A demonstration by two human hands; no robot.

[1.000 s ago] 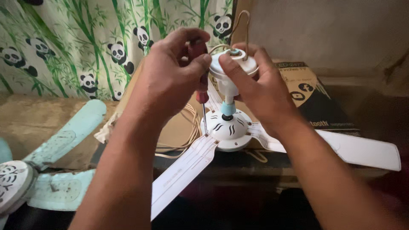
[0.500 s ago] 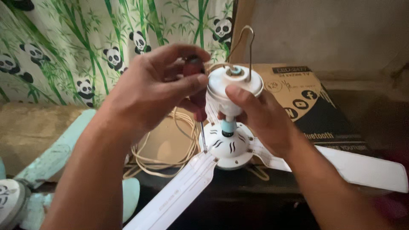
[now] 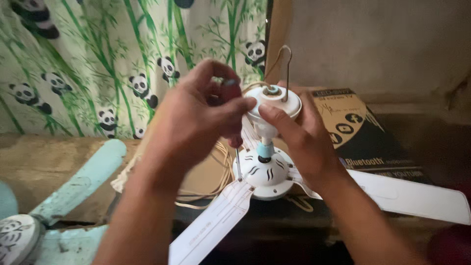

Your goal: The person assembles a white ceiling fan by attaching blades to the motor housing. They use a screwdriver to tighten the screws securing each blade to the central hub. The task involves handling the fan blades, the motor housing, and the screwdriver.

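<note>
Left hand (image 3: 196,118), right hand (image 3: 299,140): bare; forearms bare, no sleeves, rings, watch visible.

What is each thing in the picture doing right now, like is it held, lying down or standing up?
White fan: standing on the box, hook end up.
Top cup: held by the right hand.
Screwdriver: upright, gripped in the left hand, tip down at the fan body.
Hook: sticking up, bare.
Blue fan: lying flat, untouched.
Cord: loose, looped behind the fan.
Box: closed, lying flat.
</note>
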